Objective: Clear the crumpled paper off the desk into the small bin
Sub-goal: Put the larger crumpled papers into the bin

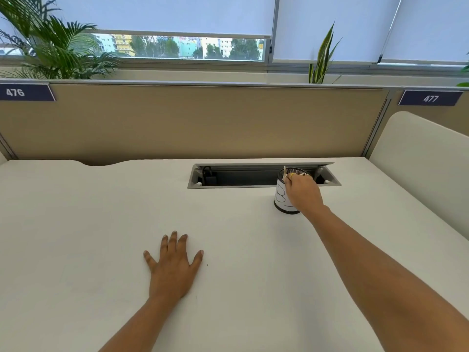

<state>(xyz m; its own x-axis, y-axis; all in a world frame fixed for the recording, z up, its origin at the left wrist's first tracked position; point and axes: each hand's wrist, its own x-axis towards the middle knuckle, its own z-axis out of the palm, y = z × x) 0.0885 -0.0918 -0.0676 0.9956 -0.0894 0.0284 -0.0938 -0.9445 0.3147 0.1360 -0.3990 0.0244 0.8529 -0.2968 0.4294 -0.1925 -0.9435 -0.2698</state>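
- Bin: a small dark mesh cylinder wrapped in a white label, upright on the table, just in front of the cable tray. Its inside is mostly hidden by the hand; contents cannot be told.
- Right hand: reached out over the bin's rim, fingers bunched together on a small pale scrap of paper that sticks up at the rim. Whether the scrap already rests in the bin cannot be told.
- Left hand: flat on the table, palm down, fingers spread wide, holding nothing, well apart from the bin.
- Table: plain white top, with a curved cut-out at its far edge.
- Cable tray: a recessed grey slot with its lid raised; a dark plug sits at its left end.
- Partition: a beige panel behind the table, with number tags "476" and "477"; a white rounded divider stands at the right.
- Window: blinds mostly drawn, buildings and trees visible below them; a palm at left and a striped-leaf plant at right stand behind the partition.
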